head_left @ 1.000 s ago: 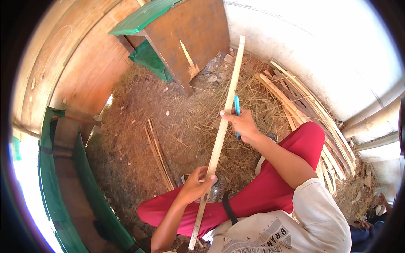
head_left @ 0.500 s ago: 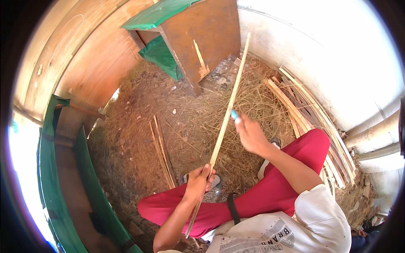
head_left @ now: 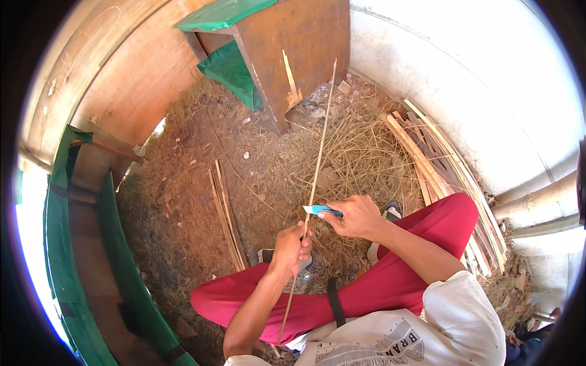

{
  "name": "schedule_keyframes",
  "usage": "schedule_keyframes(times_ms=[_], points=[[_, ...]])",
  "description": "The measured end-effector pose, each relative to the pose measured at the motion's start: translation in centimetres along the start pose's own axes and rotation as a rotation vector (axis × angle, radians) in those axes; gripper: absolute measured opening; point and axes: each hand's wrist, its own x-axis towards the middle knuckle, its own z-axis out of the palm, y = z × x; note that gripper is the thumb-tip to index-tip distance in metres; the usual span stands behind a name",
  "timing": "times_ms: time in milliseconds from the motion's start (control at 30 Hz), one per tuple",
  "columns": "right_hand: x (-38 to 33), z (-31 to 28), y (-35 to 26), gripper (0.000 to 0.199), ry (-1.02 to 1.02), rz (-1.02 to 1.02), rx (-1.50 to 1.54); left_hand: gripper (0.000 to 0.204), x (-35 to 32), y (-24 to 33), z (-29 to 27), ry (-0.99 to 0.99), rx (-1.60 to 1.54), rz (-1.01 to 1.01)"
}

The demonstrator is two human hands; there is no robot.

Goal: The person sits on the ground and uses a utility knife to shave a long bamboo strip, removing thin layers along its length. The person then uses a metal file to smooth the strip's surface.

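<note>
The left hand [head_left: 290, 249] is curled into a fist around a long, thin, pale strip of wood [head_left: 320, 146], with its knuckles up and its fingers bent in. The left arm comes up from the bottom edge and leans a little to the right, over the leg of the dark red trousers [head_left: 238, 299]. The right hand [head_left: 355, 216] is up and to the right of the left one, near it but apart. It is wrapped around a bright blue plastic knife [head_left: 325, 210], with the thumb close to the handle and pointing left. The right arm comes out of a short white sleeve [head_left: 455, 302] and slants up and left over the other red leg. The knife lies sideways, and its blade goes across the strip just above the left fist. I cannot tell if it cuts in. The strip sits in front of the person, with its low end over the left leg and its far end up by a brown wooden box with a green top [head_left: 305, 55]. Dry yellow grass [head_left: 360, 152] lies on the ground beyond the right hand
</note>
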Motion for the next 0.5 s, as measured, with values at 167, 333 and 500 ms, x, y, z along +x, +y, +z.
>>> schedule_keyframes(times_ms=[167,333,500], points=[[0.5,0.6,0.8,0.038,0.014,-0.013,-0.038,0.034,-0.4,-0.8,-0.4,0.014,0.054,0.013],[0.8,0.6,0.8,0.037,0.032,0.038,-0.009,0.034,-0.8,-0.8,-0.8,0.011,0.08,0.036],[2.3,-0.3,3.7,0.044,0.047,0.203,-0.014,0.036,-3.4,-2.2,-1.2,0.004,0.067,-0.085]])
